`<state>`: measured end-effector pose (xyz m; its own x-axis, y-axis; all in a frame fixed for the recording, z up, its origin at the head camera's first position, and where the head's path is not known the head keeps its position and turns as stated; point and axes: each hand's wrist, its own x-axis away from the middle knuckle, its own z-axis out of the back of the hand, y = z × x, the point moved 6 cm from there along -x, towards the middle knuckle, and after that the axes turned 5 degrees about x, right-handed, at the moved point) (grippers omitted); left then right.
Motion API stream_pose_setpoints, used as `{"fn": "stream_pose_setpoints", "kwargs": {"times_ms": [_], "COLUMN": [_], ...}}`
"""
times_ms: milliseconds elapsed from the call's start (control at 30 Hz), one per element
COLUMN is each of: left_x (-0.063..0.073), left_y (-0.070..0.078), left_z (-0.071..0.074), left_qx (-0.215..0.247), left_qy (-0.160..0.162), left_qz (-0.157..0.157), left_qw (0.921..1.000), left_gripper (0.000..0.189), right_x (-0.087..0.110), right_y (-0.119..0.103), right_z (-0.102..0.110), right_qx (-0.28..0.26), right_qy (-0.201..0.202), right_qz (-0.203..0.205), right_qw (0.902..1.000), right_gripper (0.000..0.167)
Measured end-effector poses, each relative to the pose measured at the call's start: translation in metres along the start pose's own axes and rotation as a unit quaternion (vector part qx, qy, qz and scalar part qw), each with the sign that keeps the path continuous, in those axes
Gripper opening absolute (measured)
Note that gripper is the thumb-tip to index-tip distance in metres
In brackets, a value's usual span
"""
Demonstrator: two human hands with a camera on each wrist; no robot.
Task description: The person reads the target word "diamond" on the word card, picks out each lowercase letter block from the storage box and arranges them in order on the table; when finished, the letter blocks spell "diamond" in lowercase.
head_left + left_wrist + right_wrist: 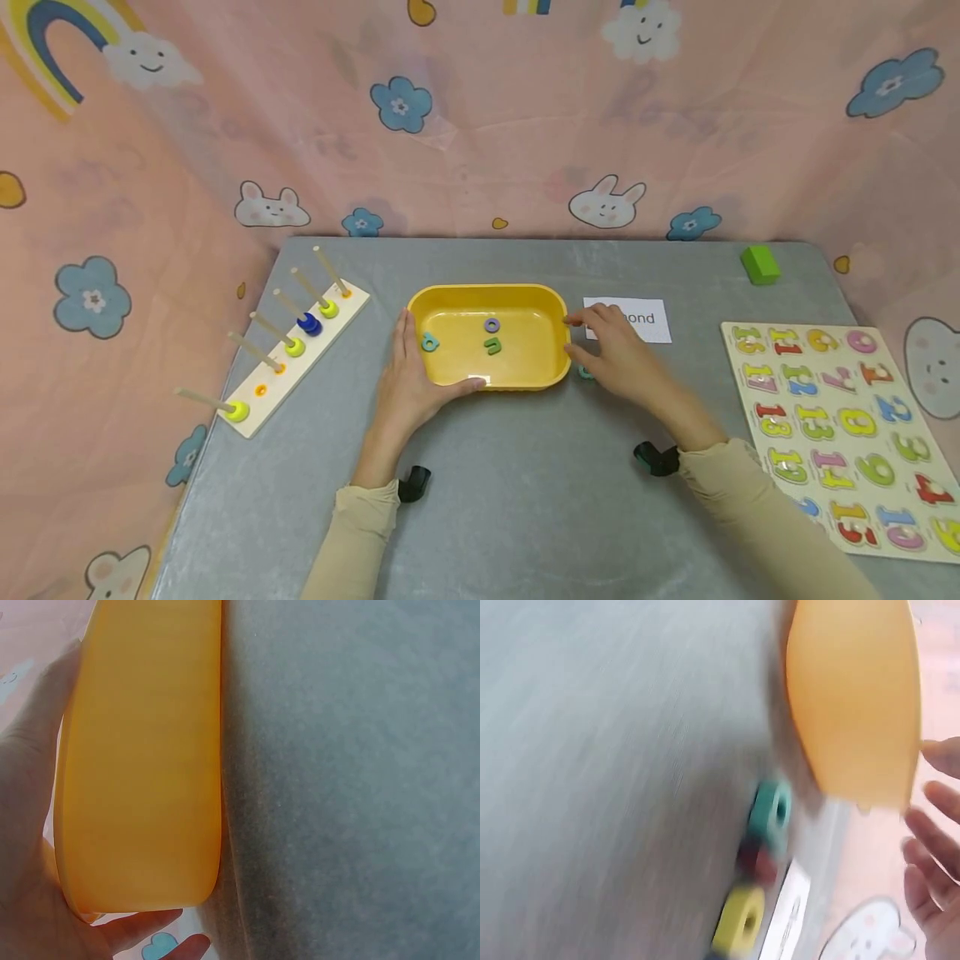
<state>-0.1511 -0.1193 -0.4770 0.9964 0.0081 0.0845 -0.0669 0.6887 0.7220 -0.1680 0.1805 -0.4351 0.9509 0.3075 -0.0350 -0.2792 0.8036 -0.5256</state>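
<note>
A yellow plastic tray stands mid-table. Inside it lie a teal letter, a purple ring-shaped letter and a green letter. My left hand holds the tray's near left corner, thumb along the front rim and fingers down the left end. At the right end, my right hand has its fingertips at the rim, fingers apart and loosely bent. Beneath that hand are a teal letter, a dark red piece and a yellow letter, all blurred in the right wrist view.
Behind the right hand lies a white word card, partly covered, with "ond" readable. A wooden peg board with yellow and blue rings stands left. On the right are a number puzzle board and a green block. Patterned pink cloth surrounds the table.
</note>
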Motion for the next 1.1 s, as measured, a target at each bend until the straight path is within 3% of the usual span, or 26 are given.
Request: {"fn": "stream_pose_setpoints", "kwargs": {"times_ms": [167,433,800,1100], "left_x": [-0.001,0.0,0.0,0.001], "left_y": [0.0,0.001,0.0,0.001], "left_z": [0.0,0.0,0.0,0.001], "left_qx": [-0.002,-0.001,-0.005,-0.007], "left_qy": [-0.001,-0.006,0.001,0.002], "left_qz": [0.0,0.002,0.0,-0.005], "left_qw": [1.0,1.0,1.0,1.0], "left_gripper": [0.156,0.155,0.155,0.155], "right_x": [-0.019,-0.049,-0.076,-0.087], "right_y": [-0.025,-0.044,-0.049,-0.046], "right_z": [-0.014,-0.04,-0.064,-0.081], "right_qx": [-0.024,-0.079,-0.069,-0.044], "right_qy": [0.015,-0.028,-0.075,-0.076], "right_qz": [0.031,0.036,0.001,0.007], "right_qw": [0.9991,0.9959,0.9948,0.9961], "right_gripper": [0.041,0.047,0.043,0.041]}}
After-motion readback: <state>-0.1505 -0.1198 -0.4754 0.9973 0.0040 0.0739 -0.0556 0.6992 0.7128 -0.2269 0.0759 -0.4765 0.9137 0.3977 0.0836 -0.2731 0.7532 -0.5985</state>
